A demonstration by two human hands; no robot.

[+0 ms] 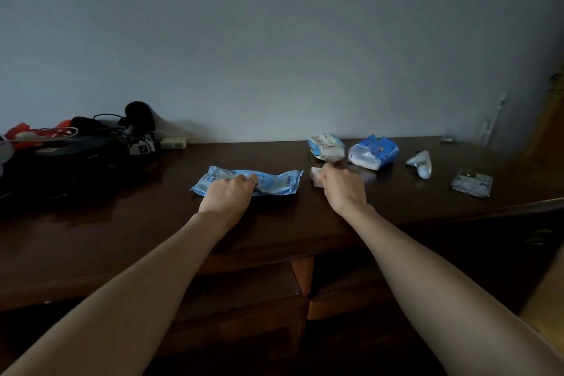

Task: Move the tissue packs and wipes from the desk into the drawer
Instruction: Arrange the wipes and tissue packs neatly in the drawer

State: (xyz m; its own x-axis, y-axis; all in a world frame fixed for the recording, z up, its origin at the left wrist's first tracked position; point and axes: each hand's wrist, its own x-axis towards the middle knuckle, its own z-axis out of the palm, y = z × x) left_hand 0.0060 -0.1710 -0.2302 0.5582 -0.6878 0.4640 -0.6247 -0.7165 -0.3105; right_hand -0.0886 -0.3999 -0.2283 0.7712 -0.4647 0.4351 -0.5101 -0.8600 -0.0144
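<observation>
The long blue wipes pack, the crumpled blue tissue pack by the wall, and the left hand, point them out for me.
long blue wipes pack (279,181): head view, bare right half.
crumpled blue tissue pack (374,152): head view, middle.
left hand (227,194): head view, back of hand.

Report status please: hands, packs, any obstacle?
Left hand grips long blue wipes pack. Right hand on small white pack. Four more packs still on desk. Nothing blocks them.
</observation>
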